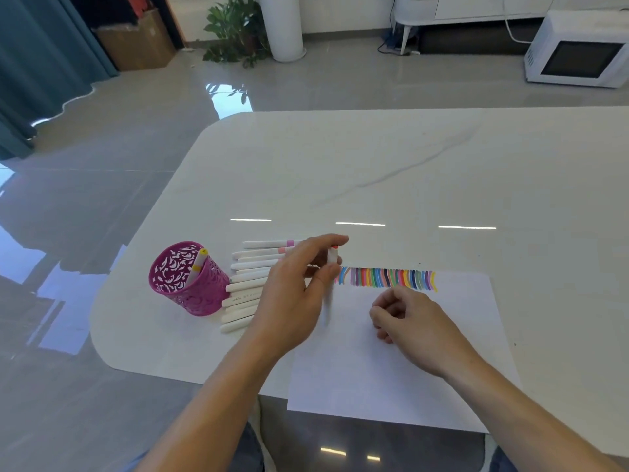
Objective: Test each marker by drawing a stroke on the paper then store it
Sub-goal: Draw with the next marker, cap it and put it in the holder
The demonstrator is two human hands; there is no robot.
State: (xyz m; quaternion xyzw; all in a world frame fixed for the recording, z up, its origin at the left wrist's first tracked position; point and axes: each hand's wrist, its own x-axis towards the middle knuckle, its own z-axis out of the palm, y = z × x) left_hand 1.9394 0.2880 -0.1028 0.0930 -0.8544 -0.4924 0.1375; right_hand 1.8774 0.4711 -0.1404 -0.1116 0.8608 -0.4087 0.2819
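Magenta cut-out metal, that's the pen cup, standing well out to the left hand's outer side, one yellow-banded marker leaning inside it; between cup and hand lies a row of white markers, smooth rounded barrels side by side on the table, their inner ends blocked from sight by the left hand; that hand has fingers and thumb curled round a white marker, red end up, barrel slanting down past the palm (blurred, so the lower tip can't be made out); it hangs over the left edge of the paper, covering the start of the band of coloured strokes, short curved dashes packed tight, running off toward the right hand's far side; right hand rests on the sheet just on the near side of those strokes, fingers loosely curled inward, nothing showing in them; the sheet is plain matte white, its near edge overhanging the table, glossy, pale, grey-veined like marble, rounded at the corner; far beyond both hands, on shiny grey floor tiles: a boxy white microwave, a leafy potted plant, a cardboard box, teal curtains.
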